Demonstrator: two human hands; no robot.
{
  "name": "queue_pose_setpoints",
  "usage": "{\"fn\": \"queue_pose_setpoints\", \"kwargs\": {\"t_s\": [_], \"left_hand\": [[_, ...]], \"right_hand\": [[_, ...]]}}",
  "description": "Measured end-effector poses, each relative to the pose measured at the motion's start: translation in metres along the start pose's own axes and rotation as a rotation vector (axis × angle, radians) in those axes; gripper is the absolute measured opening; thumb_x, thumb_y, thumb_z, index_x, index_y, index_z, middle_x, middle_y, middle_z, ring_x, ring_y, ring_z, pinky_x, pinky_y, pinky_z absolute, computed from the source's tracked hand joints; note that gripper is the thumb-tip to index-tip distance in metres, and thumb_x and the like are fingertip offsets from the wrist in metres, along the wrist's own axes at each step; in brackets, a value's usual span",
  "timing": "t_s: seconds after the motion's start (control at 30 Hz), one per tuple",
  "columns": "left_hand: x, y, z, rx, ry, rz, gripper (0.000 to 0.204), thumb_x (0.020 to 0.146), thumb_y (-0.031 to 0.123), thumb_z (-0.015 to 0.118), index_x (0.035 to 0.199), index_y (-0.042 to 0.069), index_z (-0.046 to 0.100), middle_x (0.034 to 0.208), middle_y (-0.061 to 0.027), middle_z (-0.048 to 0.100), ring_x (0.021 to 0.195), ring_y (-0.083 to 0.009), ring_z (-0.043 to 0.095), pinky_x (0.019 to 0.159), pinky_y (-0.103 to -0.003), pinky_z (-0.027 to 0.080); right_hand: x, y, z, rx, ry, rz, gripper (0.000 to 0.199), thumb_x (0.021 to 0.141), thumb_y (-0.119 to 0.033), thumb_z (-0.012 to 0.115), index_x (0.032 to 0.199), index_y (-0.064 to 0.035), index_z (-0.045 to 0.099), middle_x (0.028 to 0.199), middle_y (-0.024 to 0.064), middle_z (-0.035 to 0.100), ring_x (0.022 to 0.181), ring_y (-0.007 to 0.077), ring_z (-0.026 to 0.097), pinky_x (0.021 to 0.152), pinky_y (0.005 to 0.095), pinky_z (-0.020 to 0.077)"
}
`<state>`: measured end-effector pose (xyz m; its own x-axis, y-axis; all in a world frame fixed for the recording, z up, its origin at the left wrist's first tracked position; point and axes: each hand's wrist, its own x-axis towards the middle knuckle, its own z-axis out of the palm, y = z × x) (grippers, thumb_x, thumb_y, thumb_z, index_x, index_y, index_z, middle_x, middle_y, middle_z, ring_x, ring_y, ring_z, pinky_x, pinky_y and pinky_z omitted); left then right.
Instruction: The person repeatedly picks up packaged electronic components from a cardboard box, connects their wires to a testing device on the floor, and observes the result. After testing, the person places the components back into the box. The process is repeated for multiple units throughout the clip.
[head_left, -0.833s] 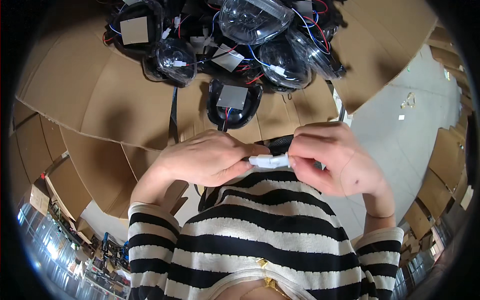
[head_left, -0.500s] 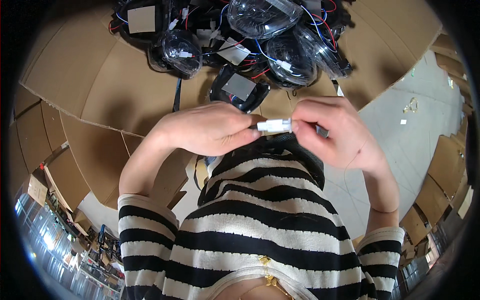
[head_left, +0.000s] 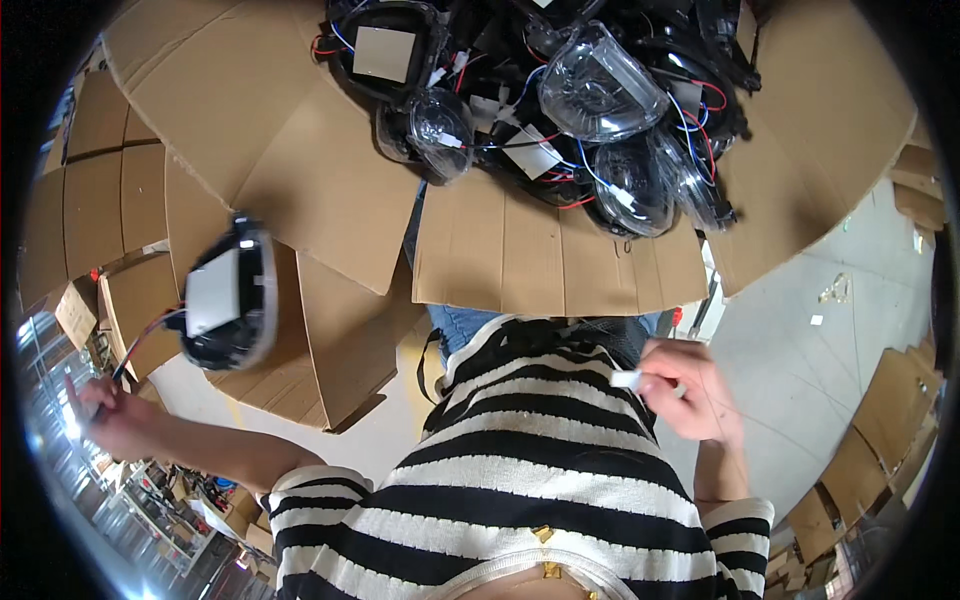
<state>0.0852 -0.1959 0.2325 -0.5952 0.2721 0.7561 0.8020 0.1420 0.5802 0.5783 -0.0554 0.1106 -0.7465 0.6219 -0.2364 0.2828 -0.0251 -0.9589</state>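
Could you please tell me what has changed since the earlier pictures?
The hands have parted. The blurred left hand has swung far left; the black lamp unit, earlier straight ahead, has moved left too, its wires running toward that hand, whose grip is unclear. The right hand has drawn back toward the striped shirt, still holding a white connector. The lamp heap stays as it was.

Up there, the head-worn left fisheye camera is looking steeply down at the striped top (head_left: 530,455) close below — its wide view is taking in the left hand (head_left: 112,416) far out, the right hand (head_left: 688,388) nearer centre, and a cardboard flap (head_left: 490,255) ahead.
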Motion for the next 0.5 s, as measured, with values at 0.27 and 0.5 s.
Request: {"fn": "queue_pose_setpoints", "kwargs": {"t_s": [0.27,0.5], "left_hand": [[-0.13,-0.15,0.104,0.11,-0.695,-0.772,0.025,0.072,0.01,0.041,0.09,-0.003,0.053,0.075,-0.0078,0.054,0.066,-0.0136,0.049,0.06,-0.024,0.039],[-0.151,-0.099,0.116,0.194,-0.422,-0.576,0.028,0.085,0.022,0.047,0.091,-0.004,0.057,0.08,-0.0054,0.057,0.075,-0.0082,0.048,0.068,-0.022,0.039]], "right_hand": [[0.014,-0.006,0.011,-0.126,-0.036,0.016,0.002,0.069,-0.002,0.051,0.068,-0.0006,0.05,0.06,0.0096,0.047,0.054,0.0252,0.047,0.049,0.0323,0.0363],[0.019,-0.001,0.012,-0.101,-0.019,0.067,0.005,0.071,-0.004,0.052,0.068,-0.0006,0.051,0.06,0.01,0.047,0.053,0.0252,0.046,0.048,0.0319,0.0355]]}}
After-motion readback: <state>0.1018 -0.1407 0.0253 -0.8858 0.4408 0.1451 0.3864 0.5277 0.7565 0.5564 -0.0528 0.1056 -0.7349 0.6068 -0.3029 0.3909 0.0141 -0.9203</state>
